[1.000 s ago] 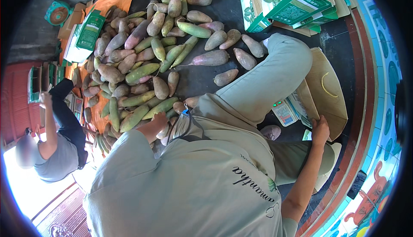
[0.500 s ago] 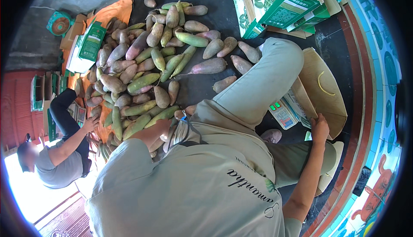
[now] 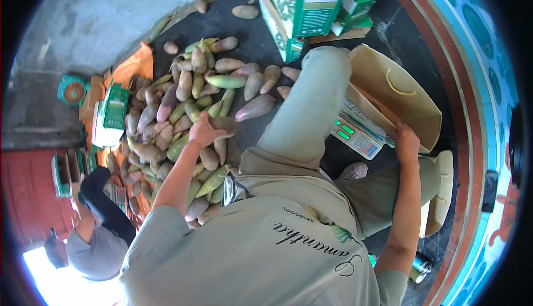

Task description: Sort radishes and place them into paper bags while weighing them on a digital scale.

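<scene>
A big heap of green and dull purple-brown radishes (image 3: 165, 107) lies on the floor to my left. My left hand (image 3: 205, 131) is over the right side of the heap, its fingers around a brownish radish (image 3: 224, 127). On the right, my right hand (image 3: 407, 141) grips the edge of an open cardboard box (image 3: 427, 114) that has a yellow cord handle. The box leans over a digital scale (image 3: 357, 138) with lit green displays. What lies inside the box is hidden.
Green and white cartons (image 3: 319, 7) stand stacked ahead of my knee. Another carton (image 3: 111, 111) sits on the heap's far left. A co-worker (image 3: 100, 250) is at the lower left. A second cardboard box (image 3: 438, 195) lies beside my right leg. A red-brown kerb (image 3: 465, 111) runs along the right.
My left hand has moved from beside my lap forward onto the heap and closed around a radish. My right hand still grips the box. The view has shifted, and the co-worker appears lower.
</scene>
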`<state>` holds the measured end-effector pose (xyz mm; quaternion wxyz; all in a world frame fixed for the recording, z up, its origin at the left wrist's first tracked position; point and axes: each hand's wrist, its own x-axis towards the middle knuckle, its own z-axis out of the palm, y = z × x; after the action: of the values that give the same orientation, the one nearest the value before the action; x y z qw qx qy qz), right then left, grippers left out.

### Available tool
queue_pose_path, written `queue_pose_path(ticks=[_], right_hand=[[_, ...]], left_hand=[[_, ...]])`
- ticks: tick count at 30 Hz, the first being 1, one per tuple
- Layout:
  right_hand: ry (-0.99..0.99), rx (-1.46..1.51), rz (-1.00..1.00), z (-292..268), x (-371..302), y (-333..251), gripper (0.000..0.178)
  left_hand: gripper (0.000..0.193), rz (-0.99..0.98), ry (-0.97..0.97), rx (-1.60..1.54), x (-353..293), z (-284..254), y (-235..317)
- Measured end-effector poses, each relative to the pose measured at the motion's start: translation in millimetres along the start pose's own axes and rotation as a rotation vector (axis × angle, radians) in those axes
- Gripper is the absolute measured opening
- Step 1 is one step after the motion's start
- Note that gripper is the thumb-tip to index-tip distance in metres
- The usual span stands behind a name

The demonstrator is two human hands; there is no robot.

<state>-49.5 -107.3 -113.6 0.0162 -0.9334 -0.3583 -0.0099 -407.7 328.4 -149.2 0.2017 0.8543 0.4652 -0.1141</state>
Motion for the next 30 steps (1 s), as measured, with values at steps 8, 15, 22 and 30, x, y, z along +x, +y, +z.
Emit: queue_pose_path(ticks=[8,15,22,30], right_hand=[[0.095,-0.075,0.010,3.1,5.1,5.5,0.009],[0.192,0.022,0.020,2.1,11.7,6.6,0.014],[0.155,0.012,0.083,16.8,10.4,5.0,0.013],[0.148,-0.021,0.005,14.5,8.4,2.7,0.011]], left_hand=[[0.060,0.293,0.404,-0.670,11.0,-95.6,128.1],[0.054,0.595,0.339,-0.922,21.8,-121.8,215.9],[0.050,0.780,0.119,-0.915,12.4,-94.8,318.3],[0.062,0.831,0.122,-0.279,6.7,-32.4,398.8]])
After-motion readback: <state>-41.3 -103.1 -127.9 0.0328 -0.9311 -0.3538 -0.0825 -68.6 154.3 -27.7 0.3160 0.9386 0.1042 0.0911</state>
